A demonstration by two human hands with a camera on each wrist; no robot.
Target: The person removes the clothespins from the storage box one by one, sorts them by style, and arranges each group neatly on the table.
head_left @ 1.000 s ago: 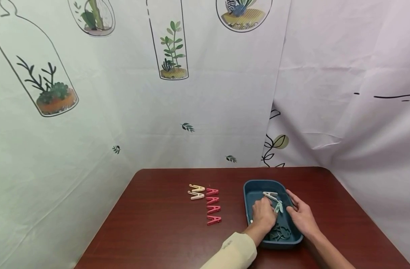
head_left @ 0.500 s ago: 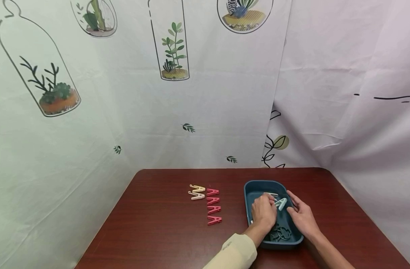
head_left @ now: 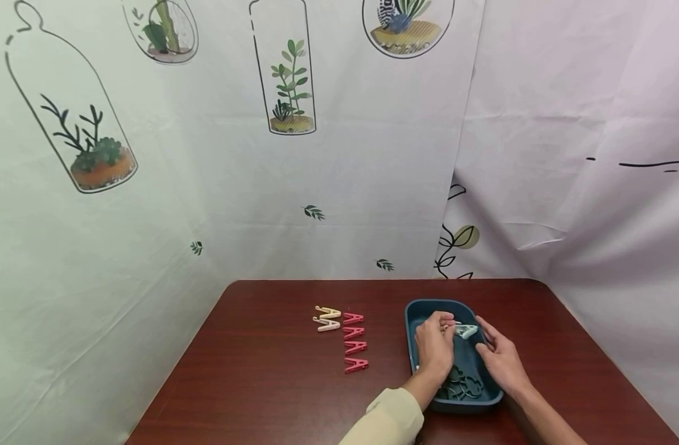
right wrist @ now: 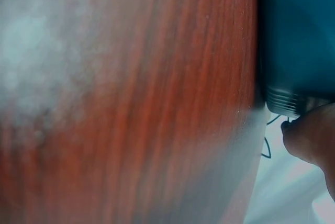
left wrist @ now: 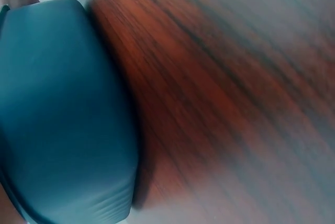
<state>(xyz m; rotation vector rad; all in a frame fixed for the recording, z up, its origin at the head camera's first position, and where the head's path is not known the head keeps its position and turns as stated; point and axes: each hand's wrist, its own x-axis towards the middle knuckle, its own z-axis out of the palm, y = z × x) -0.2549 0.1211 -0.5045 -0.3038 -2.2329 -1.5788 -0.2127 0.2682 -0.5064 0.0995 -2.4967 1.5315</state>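
Observation:
A dark blue plastic bin (head_left: pixel 455 405) stands on the right half of the table. Reaching into it from the left, my left hand (head_left: pixel 436 347) pinches a pale clothespin (head_left: pixel 466 330) near the bin's far end; a second pale one partly overlaps it there. My right hand (head_left: pixel 505 358) grips the bin's right rim, thumb at the inner side and fingers outside. Several dark green clothespins (head_left: pixel 463 384) lie in the near end of the bin. Both wrist views mostly show the bin's outer wall (left wrist: pixel 63 109) and the tabletop, with only a bit of finger (right wrist: pixel 311 135) visible.
Left of the bin, several red clothespins (head_left: pixel 355 364) lie in a column on the brown table (head_left: pixel 250 371). Two cream clothespins (head_left: pixel 328 324) lie beside the column's far end. A white printed cloth (head_left: pixel 362 173) hangs behind the table.
My left hand has shifted slightly toward the bin's far end, and the pale clothespin at its fingertips has turned to lie more crosswise. My right hand keeps its grip on the rim.

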